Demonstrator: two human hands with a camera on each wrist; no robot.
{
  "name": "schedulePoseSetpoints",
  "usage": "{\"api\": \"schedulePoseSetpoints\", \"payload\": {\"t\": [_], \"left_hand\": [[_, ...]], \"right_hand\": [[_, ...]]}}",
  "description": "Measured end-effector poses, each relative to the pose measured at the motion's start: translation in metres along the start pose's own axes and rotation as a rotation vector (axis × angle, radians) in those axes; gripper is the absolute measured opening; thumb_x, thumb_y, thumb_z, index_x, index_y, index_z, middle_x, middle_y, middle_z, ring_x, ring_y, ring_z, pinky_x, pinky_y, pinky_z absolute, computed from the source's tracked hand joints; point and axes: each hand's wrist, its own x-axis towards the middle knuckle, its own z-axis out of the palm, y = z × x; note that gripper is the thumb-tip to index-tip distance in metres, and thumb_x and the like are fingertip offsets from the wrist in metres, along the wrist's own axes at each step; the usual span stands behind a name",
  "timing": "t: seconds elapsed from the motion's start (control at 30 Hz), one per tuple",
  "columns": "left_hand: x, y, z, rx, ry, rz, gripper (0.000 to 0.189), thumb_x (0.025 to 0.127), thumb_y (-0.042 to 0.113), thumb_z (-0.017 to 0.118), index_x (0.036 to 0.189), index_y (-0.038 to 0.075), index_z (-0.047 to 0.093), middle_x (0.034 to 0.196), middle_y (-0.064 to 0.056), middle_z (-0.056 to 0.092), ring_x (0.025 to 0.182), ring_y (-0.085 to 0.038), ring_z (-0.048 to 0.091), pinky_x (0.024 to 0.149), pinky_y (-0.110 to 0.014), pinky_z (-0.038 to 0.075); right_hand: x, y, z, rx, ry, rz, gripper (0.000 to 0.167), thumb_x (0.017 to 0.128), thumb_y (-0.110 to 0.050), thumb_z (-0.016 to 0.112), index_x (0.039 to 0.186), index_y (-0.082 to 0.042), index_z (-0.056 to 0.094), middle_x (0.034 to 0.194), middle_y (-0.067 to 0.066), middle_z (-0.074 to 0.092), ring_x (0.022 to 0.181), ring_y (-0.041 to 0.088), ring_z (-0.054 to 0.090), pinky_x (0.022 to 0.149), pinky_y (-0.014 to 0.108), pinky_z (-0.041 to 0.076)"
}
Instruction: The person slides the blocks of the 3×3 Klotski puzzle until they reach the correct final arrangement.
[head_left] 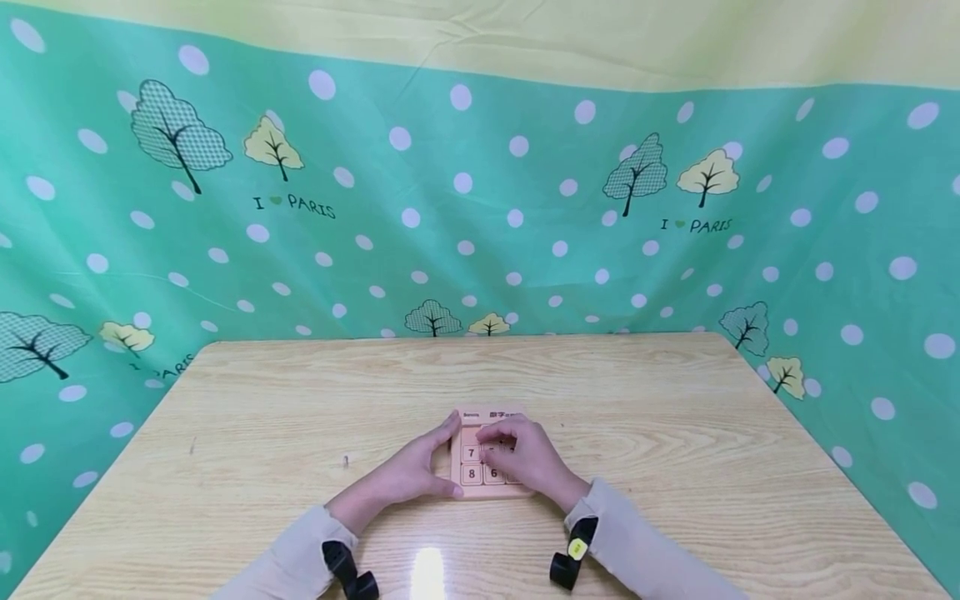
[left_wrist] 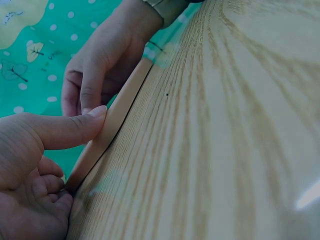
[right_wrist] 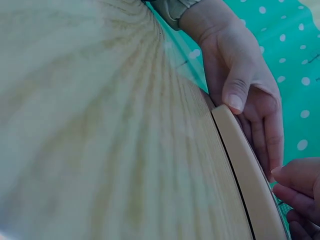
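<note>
A pale pink number sliding puzzle [head_left: 471,475] lies flat on the table, with 7, 8 and 6 readable among its square tiles. At its left side my left hand [head_left: 412,467] grips the frame, thumb at the near left corner and fingers at the far left one. In the left wrist view that thumb [left_wrist: 75,131] lies against the puzzle's near side. My right hand [head_left: 528,454] is over the tiles, its index finger and thumb apart and low by the upper left ones. It hides the right part of the puzzle.
The light wood-grain table [head_left: 285,400] stretches out around the puzzle. Behind and beside it hangs a green curtain [head_left: 517,183] with white dots and printed trees. Black wrist cameras [head_left: 573,554] are strapped at both sleeves. A small dark mark [head_left: 346,461] shows on the tabletop at left.
</note>
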Motion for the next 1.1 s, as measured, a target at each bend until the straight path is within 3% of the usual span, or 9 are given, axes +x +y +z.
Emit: {"api": "schedulePoseSetpoints", "payload": {"t": [0.37,0.67,1.1], "left_hand": [[0.001,0.0,0.0,-0.03,-0.005,0.005,0.104,0.068,0.016,0.082,0.149,0.001,0.017,0.157,-0.012,0.008,0.144,-0.029,0.007,0.116,-0.046,0.007],[0.002,-0.001,0.001,-0.053,-0.014,0.011,0.104,0.068,0.015,0.082,0.148,0.0,0.017,0.157,-0.012,0.008,0.144,-0.028,0.006,0.116,-0.046,0.007],[0.001,-0.002,0.001,-0.04,-0.005,0.002,0.103,0.069,0.015,0.081,0.148,0.001,0.017,0.157,-0.011,0.009,0.144,-0.028,0.007,0.116,-0.046,0.007]], "right_hand": [[0.007,0.011,-0.014,0.012,0.044,0.057,0.025,0.079,-0.006,0.072,0.103,-0.011,0.072,0.108,0.002,0.065,0.103,0.019,0.055,0.093,0.039,0.046],[0.009,0.013,-0.017,-0.006,0.077,0.039,0.024,0.078,-0.001,0.071,0.101,-0.007,0.072,0.106,0.004,0.067,0.104,0.023,0.057,0.096,0.044,0.044],[0.011,0.009,-0.015,-0.018,0.06,0.053,0.022,0.078,-0.001,0.07,0.098,-0.007,0.072,0.104,0.004,0.068,0.102,0.021,0.057,0.094,0.042,0.044]]}}
